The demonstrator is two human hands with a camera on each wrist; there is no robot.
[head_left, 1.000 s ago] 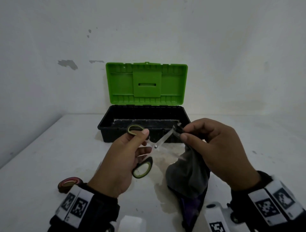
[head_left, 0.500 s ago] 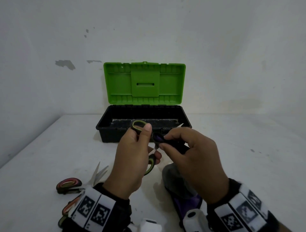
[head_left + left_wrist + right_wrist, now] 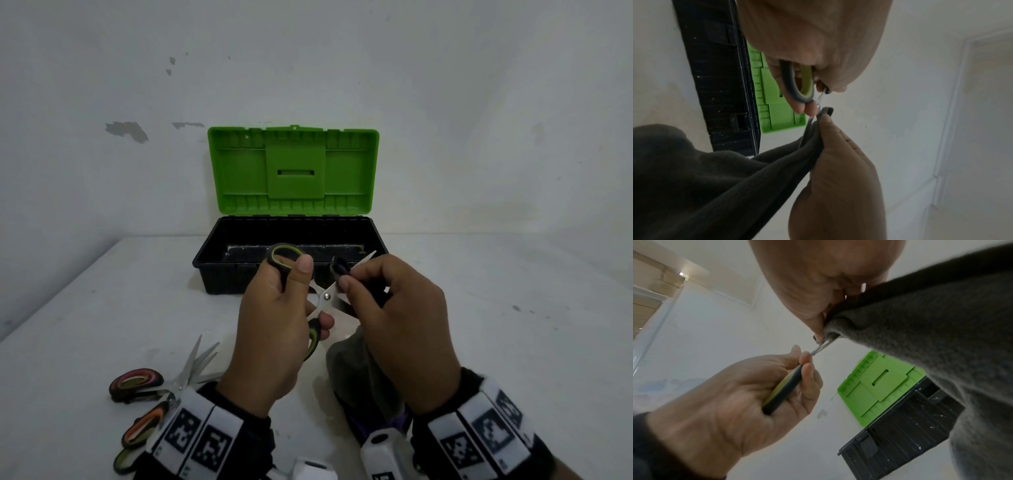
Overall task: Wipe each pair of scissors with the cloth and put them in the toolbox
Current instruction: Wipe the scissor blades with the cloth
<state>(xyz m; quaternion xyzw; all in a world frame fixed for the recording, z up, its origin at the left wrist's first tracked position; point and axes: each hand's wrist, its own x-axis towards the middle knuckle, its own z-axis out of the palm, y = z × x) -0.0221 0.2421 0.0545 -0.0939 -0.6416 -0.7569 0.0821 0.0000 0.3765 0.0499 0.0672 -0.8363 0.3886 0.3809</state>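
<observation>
My left hand grips the black-and-green handles of a pair of scissors, blades spread apart, above the table in front of the toolbox. My right hand pinches a dark grey cloth around one blade near the pivot; that blade's tip pokes out beyond my fingers. The cloth hangs down from the pinch to the table. In the right wrist view the cloth wraps the blade and my left hand holds the handle. The toolbox has a black base and an upright green lid.
Several other scissors with coloured handles lie on the white table at the front left, beside my left wrist. The toolbox stands against the white back wall. Bare table lies to the right of my hands.
The right hand slid the cloth along the blade from its tip toward the pivot. The view dropped, bringing the scissors on the table into sight at the front left.
</observation>
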